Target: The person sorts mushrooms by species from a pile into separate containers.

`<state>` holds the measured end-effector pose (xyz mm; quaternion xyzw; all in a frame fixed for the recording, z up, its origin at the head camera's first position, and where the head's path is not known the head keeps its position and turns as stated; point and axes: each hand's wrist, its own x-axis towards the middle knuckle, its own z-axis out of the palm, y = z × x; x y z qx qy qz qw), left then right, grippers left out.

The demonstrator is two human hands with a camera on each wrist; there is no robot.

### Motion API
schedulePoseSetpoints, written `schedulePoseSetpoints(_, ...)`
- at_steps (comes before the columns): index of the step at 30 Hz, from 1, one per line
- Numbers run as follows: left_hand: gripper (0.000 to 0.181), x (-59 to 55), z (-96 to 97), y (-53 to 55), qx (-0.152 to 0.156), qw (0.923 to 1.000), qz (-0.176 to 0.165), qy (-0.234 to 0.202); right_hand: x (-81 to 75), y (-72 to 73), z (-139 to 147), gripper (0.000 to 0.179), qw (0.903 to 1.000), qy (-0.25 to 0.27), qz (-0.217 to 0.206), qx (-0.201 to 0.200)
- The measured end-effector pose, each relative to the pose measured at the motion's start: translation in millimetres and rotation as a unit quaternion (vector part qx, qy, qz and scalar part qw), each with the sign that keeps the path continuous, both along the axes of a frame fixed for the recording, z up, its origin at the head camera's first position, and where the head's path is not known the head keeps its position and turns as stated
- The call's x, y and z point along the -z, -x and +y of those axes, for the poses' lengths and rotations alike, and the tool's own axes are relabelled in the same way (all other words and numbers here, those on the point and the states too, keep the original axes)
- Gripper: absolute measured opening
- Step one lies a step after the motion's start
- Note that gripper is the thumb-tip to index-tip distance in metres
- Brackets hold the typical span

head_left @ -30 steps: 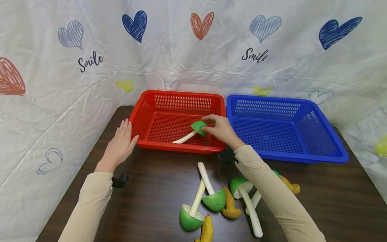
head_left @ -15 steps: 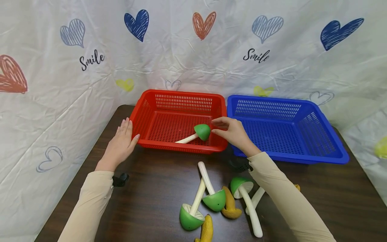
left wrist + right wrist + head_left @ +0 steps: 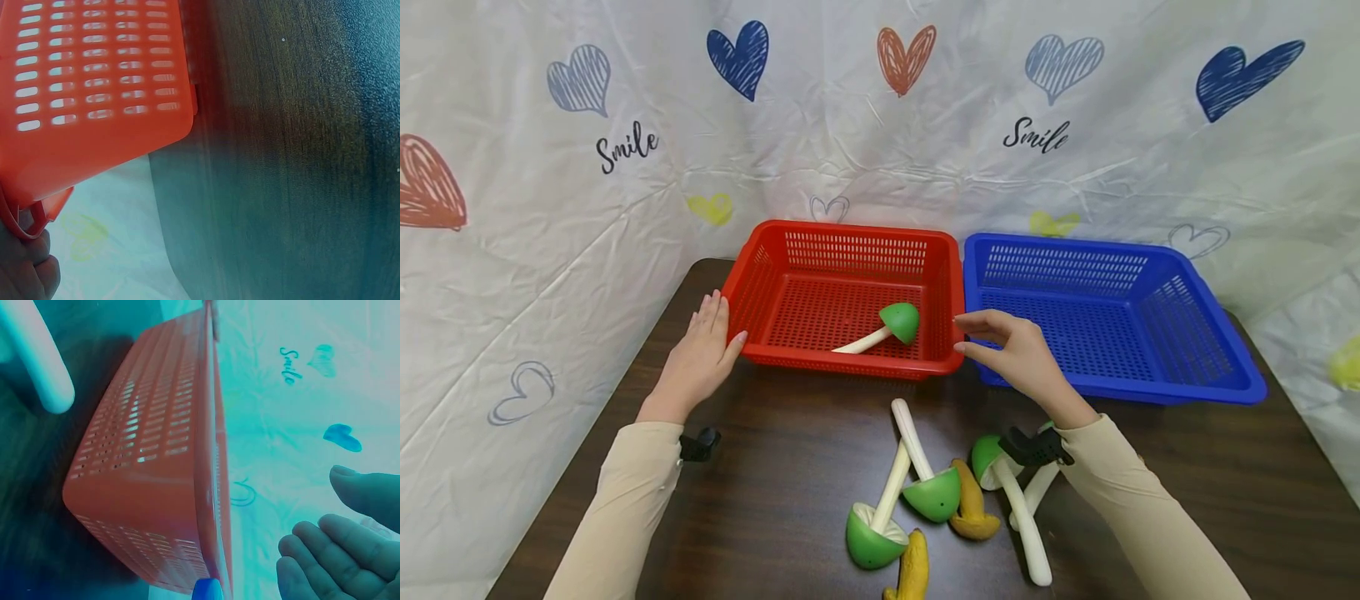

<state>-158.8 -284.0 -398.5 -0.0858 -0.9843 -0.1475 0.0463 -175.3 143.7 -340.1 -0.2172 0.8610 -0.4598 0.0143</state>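
Note:
A red plastic basket (image 3: 850,360) stands at the back of the table, and my left hand (image 3: 698,354) rests on its left rim with fingers straight. Inside it lies one toy mushroom with a green cap (image 3: 900,322) and a white stem, its lower end hidden by the front wall. My right hand (image 3: 1011,346) hovers around the baskets' meeting rims, thumb and fingers apart and nothing between them. In the right wrist view the relaxed right fingers (image 3: 337,553) show beside the red basket. The left wrist view shows the basket's slotted side wall (image 3: 94,81) and a bit of the left hand (image 3: 28,269).
A blue basket (image 3: 1157,390) adjoins the red one on the right. On the dark wooden table (image 3: 775,483) in front lie several green-capped mushrooms (image 3: 934,496) and brownish-yellow ones (image 3: 973,521). Behind hangs a white cloth (image 3: 820,125) printed with hearts.
My right hand has let go of the green-capped mushroom in the red basket and drawn back to the right, over the rims. The left hand has stayed on the red basket.

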Motion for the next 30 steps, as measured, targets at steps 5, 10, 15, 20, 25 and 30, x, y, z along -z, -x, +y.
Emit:
schedulePoseSetpoints(5,0.067,0.1,1.3,0.3,-0.001,1.0,-0.003,-0.004,3.4,-24.6,18.0,0.032,0.9999,0.006,0.013,0.003)
schedulePoseSetpoints(10,0.068,0.7,-0.3,-1.6,-0.004,0.9999,-0.01,-0.004,13.3,-53.5,38.8,0.032,0.9993,-0.003,0.026,0.026)
schedulePoseSetpoints(15,0.068,0.9,-1.8,-4.0,-0.003,1.0,-0.006,-0.007,23.6,-80.8,57.2,0.033,0.9973,-0.015,0.037,0.062)
schedulePoseSetpoints(20,0.067,-0.7,-0.8,-4.7,-0.004,0.9999,-0.004,-0.01,37.4,-104.2,72.8,0.036,0.9953,-0.019,0.054,0.077)
schedulePoseSetpoints(25,0.067,-0.8,0.1,-3.2,0.001,0.9999,-0.005,-0.01,50.5,-119.6,80.9,0.037,0.9934,-0.022,0.075,0.084)
schedulePoseSetpoints(30,0.067,-1.1,1.9,-2.1,0.004,0.9999,-0.007,-0.012,52.8,-132.1,84.8,0.037,0.9902,-0.034,0.072,0.115)
